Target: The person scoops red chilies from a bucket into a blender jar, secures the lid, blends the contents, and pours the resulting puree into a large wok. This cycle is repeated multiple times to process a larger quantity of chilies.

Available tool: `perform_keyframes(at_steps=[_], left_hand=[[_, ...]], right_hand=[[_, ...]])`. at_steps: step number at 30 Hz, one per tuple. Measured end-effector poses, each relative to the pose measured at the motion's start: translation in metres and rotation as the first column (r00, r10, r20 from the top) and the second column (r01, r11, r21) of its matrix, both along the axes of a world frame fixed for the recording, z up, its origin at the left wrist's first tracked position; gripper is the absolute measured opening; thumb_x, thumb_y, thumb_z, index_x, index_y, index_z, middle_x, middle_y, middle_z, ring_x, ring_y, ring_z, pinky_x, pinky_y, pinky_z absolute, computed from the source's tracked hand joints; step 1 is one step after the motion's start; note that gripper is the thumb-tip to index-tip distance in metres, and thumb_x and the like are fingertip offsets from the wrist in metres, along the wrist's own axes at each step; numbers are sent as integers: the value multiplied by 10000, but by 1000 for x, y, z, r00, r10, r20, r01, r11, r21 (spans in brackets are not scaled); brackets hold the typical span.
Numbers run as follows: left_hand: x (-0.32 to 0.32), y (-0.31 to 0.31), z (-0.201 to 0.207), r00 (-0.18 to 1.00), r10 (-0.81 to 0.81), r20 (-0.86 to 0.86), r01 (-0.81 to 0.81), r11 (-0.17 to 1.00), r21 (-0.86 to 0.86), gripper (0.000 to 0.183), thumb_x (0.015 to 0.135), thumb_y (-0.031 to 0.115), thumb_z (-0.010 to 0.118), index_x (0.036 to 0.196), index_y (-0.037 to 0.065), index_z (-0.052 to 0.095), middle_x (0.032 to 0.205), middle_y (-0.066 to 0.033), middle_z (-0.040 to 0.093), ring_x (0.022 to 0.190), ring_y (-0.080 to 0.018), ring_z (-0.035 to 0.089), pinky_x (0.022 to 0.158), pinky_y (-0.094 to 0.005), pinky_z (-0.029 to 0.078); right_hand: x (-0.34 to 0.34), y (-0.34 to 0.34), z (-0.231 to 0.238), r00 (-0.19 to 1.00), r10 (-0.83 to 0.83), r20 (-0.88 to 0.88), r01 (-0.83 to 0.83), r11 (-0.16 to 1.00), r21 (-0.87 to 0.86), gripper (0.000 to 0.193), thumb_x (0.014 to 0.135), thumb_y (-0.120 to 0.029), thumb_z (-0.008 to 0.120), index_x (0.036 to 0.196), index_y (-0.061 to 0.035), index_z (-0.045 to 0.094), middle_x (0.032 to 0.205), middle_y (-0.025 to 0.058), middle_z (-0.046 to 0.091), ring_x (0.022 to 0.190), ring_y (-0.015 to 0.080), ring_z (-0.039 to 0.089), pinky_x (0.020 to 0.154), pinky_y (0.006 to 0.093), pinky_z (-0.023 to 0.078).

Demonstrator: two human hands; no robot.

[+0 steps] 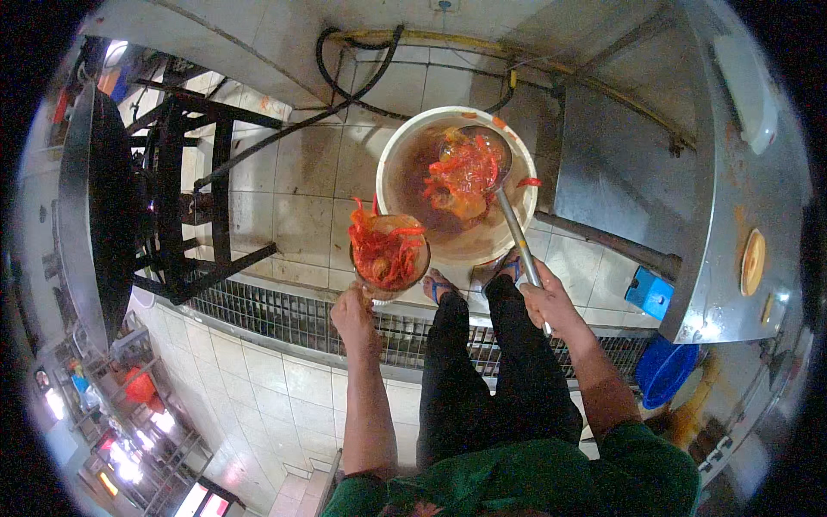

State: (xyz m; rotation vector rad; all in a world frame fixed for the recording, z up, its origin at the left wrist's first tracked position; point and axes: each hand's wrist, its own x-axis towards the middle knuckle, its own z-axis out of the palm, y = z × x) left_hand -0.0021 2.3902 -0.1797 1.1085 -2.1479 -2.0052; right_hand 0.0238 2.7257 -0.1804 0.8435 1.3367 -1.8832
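My left hand (354, 320) is closed at the near side of a round, bowl-shaped scoop (419, 258), whose handle is mostly hidden by the fingers. Wet red and orange strips of food (383, 258) fill the scoop, and some hang over its far rim. My right hand (553, 303) grips the long metal handle of a ladle (514, 220). The ladle's bowl is over a round white tub (389, 138), among more red strips (469, 168) and murky brown liquid. A few red scraps stick to the tub's rim. The scoop is in front of the tub's near left side.
A black metal stand (222, 189) with a large dark pan (90, 215) is at the left. A floor drain grate (293, 320) runs across near my feet. At right are a steel counter (728, 258), a blue box (649, 293) and a blue basin (668, 375). A black hose (332, 112) lies behind.
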Motion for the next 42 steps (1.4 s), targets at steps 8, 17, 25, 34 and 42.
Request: perform_keyframes(at_steps=[8,17,25,34,42], left_hand=[[-56,30,-13,999,-26,27,21,986,164,281,960,200,556,759,22,637,742,19,575,683,-80,471,596,-285,383],[-103,69,-16,921,-370,125,384,917,-113,326,948,212,559,914,-87,685,793,-58,667,719,-126,573,636,-329,476],[-106,103,-18,943,-332,34,332,943,-4,369,942,218,553,1050,-103,698,860,-103,709,779,-167,633,718,-335,514],[-96,98,-42,978,-165,126,142,974,176,283,909,182,575,891,-76,689,787,-56,657,675,-128,568,637,-318,482],[-92,54,-68,970,-236,-62,244,920,307,225,883,195,602,707,55,614,702,13,566,630,-92,479,579,-280,369]], right_hand=[[4,31,94,988,-154,15,153,963,-220,605,981,-80,513,1549,-144,315,599,-55,387,377,46,359,336,236,297],[0,41,179,998,56,3,-56,997,44,680,948,-90,532,1573,-108,264,576,-46,418,378,65,375,351,254,327],[35,6,147,903,418,-103,-313,802,509,703,953,-56,528,1580,-48,210,1149,218,636,1000,293,667,800,328,529],[58,15,130,859,510,-41,-322,600,732,737,936,-91,570,1588,-156,232,1245,307,618,941,465,685,847,500,567],[-3,36,100,811,561,-167,-254,595,763,723,921,-69,566,1581,-133,278,1031,226,670,787,255,679,784,331,515]])
